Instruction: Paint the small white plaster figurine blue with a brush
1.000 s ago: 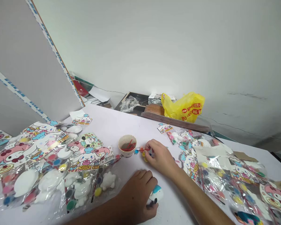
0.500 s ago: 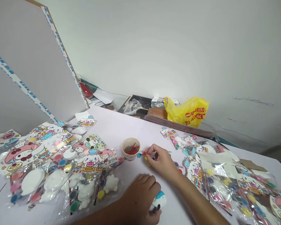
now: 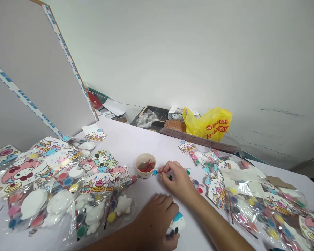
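My left hand (image 3: 157, 221) is closed around a small white plaster figurine with a blue-painted top (image 3: 176, 223), holding it on the white table (image 3: 136, 143) near the front edge. My right hand (image 3: 176, 179) pinches a thin red paintbrush (image 3: 161, 170), its tip at a small blue paint pot (image 3: 155, 172) in a strip of little paint pots. A paper cup (image 3: 146, 165) with dark water and red brushes stands just left of the brush tip.
Several clear packets of plaster shapes, paint pots and cartoon cards cover the left (image 3: 62, 181) and right (image 3: 251, 188) of the table. A yellow plastic bag (image 3: 209, 123) and a box of clutter sit behind the far edge. A large white board (image 3: 34, 66) leans at left.
The view shifted slightly. My right hand stays with the brush tip by the blue paint pot; my left hand keeps the figurine in place.
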`<state>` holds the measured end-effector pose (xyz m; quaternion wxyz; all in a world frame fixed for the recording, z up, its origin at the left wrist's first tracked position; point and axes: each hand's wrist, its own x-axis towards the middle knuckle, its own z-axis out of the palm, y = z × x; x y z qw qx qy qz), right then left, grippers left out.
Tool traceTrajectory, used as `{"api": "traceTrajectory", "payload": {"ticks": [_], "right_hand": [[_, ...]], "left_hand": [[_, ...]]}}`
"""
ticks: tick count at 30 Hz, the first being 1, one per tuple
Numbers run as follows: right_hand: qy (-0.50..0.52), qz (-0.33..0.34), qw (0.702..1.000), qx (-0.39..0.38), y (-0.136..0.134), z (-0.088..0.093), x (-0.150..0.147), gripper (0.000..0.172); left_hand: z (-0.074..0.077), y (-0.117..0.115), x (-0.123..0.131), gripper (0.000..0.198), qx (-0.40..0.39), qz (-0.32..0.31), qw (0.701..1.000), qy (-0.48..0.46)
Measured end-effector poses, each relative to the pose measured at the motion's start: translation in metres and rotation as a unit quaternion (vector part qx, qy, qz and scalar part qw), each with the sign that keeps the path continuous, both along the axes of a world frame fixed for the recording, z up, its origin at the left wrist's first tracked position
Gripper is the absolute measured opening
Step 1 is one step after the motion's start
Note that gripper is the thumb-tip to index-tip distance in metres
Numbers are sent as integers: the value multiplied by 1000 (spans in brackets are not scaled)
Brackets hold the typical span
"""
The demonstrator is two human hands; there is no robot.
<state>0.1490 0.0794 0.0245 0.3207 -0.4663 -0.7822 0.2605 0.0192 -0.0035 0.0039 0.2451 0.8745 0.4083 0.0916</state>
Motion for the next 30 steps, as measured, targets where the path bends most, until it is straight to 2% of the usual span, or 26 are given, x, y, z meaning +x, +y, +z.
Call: {"api": "traceTrajectory", "payload": {"ticks": [18, 30], "right_hand": [[-2, -9, 1000, 5, 1, -4, 0, 10], [-4, -12, 1000, 2, 0, 4, 1, 9]], "left_hand": [[0, 0, 0, 30, -2, 0, 1000, 10], [2, -1, 0, 30, 8, 2, 1000, 6]]}}
